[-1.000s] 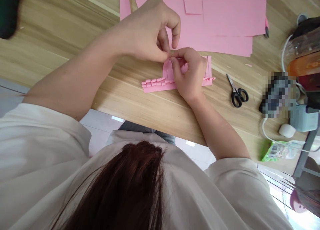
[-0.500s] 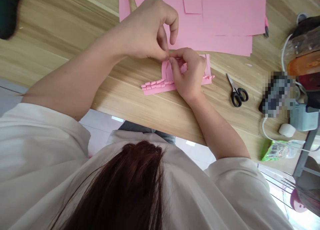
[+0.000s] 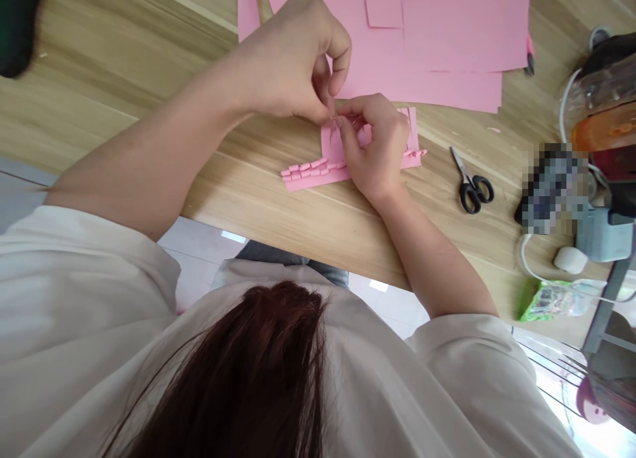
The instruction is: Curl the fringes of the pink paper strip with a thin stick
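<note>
A small pink paper piece point(image 3: 328, 146) cut into strips lies on the wooden table point(image 3: 124, 93), with several strips rolled into little curls point(image 3: 304, 168) along its left end. My left hand point(image 3: 291, 60) reaches in from the left, thumb and fingers pinched on the top of one upright strip. My right hand point(image 3: 377, 146) rests on the piece and pinches the same strip from the right. The two sets of fingertips meet. The right end of the piece point(image 3: 416, 154) pokes out past my right hand.
Large pink paper sheets point(image 3: 432, 40) lie at the far side of the table. Black-handled scissors point(image 3: 472, 183) sit to the right, beyond them a white cable and plug point(image 3: 570, 259), a green packet point(image 3: 549, 300) and a blurred object point(image 3: 549, 189). The table's near edge runs just below my hands.
My left index finger has curled down closer to the pinch. The paper piece has shifted very slightly; both hands stay in place.
</note>
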The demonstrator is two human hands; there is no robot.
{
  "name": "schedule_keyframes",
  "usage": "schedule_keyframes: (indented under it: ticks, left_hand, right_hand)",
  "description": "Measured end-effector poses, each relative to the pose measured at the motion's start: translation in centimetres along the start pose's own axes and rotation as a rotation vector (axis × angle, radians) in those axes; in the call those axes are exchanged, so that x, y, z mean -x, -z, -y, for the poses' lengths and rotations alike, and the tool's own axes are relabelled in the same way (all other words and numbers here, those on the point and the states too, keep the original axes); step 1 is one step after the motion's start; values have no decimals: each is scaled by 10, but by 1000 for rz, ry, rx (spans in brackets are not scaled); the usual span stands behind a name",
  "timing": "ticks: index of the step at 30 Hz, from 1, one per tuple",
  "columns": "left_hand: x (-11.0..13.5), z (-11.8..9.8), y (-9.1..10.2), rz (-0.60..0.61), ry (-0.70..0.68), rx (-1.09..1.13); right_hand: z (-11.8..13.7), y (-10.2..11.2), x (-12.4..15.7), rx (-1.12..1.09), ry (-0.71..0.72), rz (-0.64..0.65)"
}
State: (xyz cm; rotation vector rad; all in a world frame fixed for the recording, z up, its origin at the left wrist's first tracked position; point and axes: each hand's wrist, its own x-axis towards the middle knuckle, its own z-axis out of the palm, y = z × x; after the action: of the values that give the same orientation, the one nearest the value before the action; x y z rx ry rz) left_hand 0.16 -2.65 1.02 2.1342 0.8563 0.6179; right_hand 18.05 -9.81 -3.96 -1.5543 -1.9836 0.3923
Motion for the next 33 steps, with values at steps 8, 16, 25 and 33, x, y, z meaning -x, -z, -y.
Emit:
schedule_keyframes:
  ticks: [8, 16, 25, 33]
  left_hand:
    - [-1, 6, -1, 35, 3, 20]
    - [-2, 5, 1, 54, -38, -67]
    - [-3, 8, 1, 66, -64, -102]
    - [-1, 3, 0, 7, -42, -66]
  right_hand:
    - [-3, 0, 1, 74, 21, 10]
    - [2, 2, 1, 44, 11, 10]
    - [-5, -3, 0, 43, 5, 5]
    - [11, 8, 1, 344, 21, 171]
